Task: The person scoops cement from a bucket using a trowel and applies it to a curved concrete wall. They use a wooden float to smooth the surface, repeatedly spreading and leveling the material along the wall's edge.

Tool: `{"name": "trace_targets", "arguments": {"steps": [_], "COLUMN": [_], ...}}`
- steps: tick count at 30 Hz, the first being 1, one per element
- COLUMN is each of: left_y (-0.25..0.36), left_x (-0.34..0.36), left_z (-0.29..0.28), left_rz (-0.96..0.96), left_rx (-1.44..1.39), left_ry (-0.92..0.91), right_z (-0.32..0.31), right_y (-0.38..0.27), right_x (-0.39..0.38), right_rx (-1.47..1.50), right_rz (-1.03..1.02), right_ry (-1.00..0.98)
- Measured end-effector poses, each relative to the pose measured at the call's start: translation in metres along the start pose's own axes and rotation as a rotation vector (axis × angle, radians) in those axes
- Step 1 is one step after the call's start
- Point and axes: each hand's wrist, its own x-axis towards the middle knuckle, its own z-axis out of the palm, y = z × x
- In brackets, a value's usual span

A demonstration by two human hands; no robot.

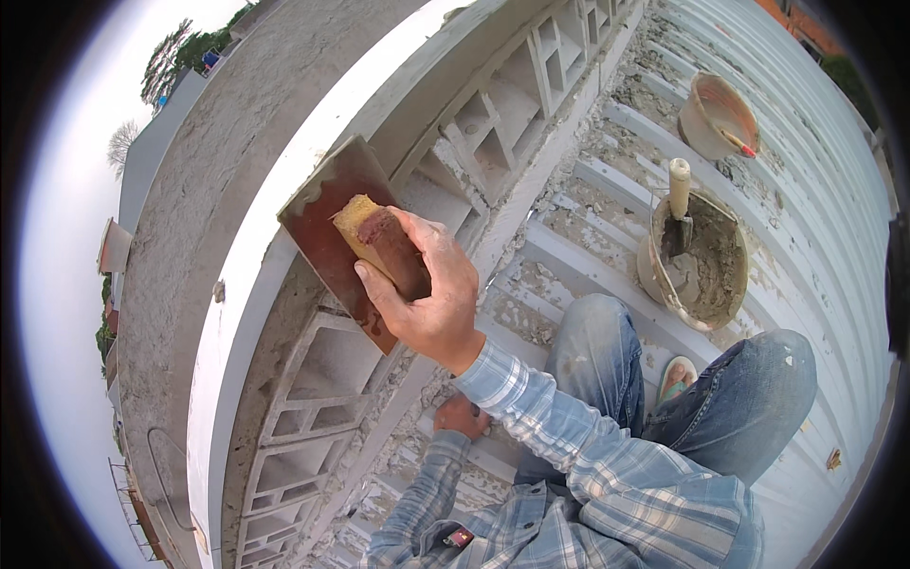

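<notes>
My right hand (438, 289) is wrapped round the handle of a plastering float (327, 213). It has a flat reddish-brown blade with grey mortar along its edges, and a worn wooden block for a grip. The float lies over a strip of grey plaster (275, 351), between a long white straight-edged bar (223, 332) and a row of pale vent blocks (341, 356). Below the right forearm, my left hand (461, 417) rests low beside the foot of the wall. Its fingers are mostly hidden, so their pose is unclear.
A bucket of grey mortar (706, 275) with a trowel (679, 194) standing in it sits on the ribbed metal roof (607, 256). Farther back is a second bucket (716, 114). Mortar crumbs litter the roof along the wall. Another bucket (115, 247) shows beyond the wall's rough outer face.
</notes>
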Motion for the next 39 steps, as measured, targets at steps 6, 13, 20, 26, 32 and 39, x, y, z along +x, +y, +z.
{"name": "trace_targets", "arguments": {"steps": [6,13,20,26,32,39], "left_y": [-0.009,-0.067,-0.015,-0.001,0.111,0.234], "left_x": [-0.010,-0.022,-0.012,-0.012,0.046,0.122], "left_z": [0.025,0.083,0.029,0.022,-0.049,-0.217], "left_rz": [-0.072,0.025,-0.151,0.034,-0.282,0.307], "left_rx": [-0.005,0.138,-0.024,-0.087,-0.576,-1.274], "left_ry": [-0.156,-0.008,0.134,0.371,0.166,-0.297], "right_z": [0.014,-0.058,-0.164,-0.251,-0.272,-0.301], "right_y": [-0.057,-0.059,0.013,0.050,0.060,0.063], "right_x": [-0.044,0.017,0.061,0.061,0.058,0.059], "right_rx": [0.211,0.237,0.803,0.902,0.608,0.630], "right_rz": [-0.159,0.120,0.832,0.776,0.742,0.726], "right_ry": [-0.457,-0.182,0.459,0.515,0.545,0.551]}}
